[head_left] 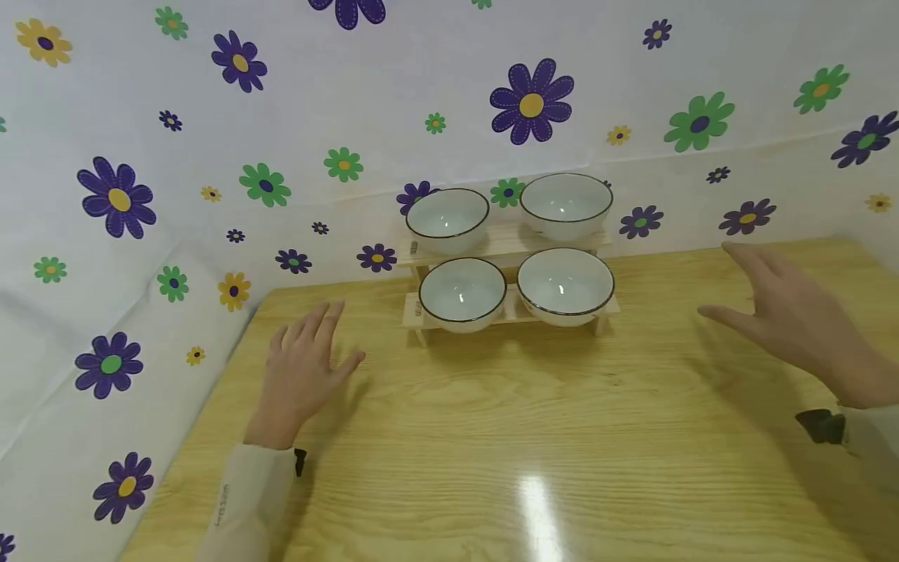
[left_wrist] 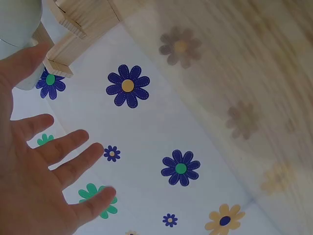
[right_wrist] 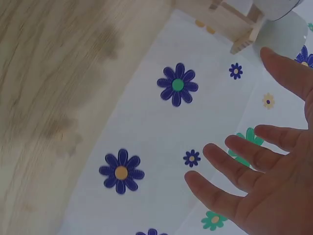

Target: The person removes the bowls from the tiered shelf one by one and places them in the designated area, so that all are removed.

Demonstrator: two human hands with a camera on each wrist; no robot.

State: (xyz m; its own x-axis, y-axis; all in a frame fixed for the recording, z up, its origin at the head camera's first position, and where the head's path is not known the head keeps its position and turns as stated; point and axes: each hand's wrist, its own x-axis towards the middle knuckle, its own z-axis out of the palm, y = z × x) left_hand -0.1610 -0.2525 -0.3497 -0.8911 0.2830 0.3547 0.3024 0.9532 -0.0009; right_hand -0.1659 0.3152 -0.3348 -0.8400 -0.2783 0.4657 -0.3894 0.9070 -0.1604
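Four-square on a two-tier wooden rack (head_left: pixel 510 314) sit several white bowls with dark rims: an upper left bowl (head_left: pixel 447 215), an upper right bowl (head_left: pixel 566 204), a lower left bowl (head_left: pixel 463 293) and a lower right bowl (head_left: pixel 565 284). To the left of the rack, my left hand (head_left: pixel 302 371) hovers above the table, fingers spread and holding nothing. My right hand (head_left: pixel 801 316) is held over the table on the other side, thumb apart from the fingers, touching nothing. Each wrist view shows an empty palm, with part of the rack and bowls beyond the thumb.
A wooden table (head_left: pixel 449 437) with a glossy surface lies under both hands. Behind it and along its left side hangs a white cloth (head_left: pixel 393 86) printed with purple, green and yellow flowers. The rack stands near the table's back edge.
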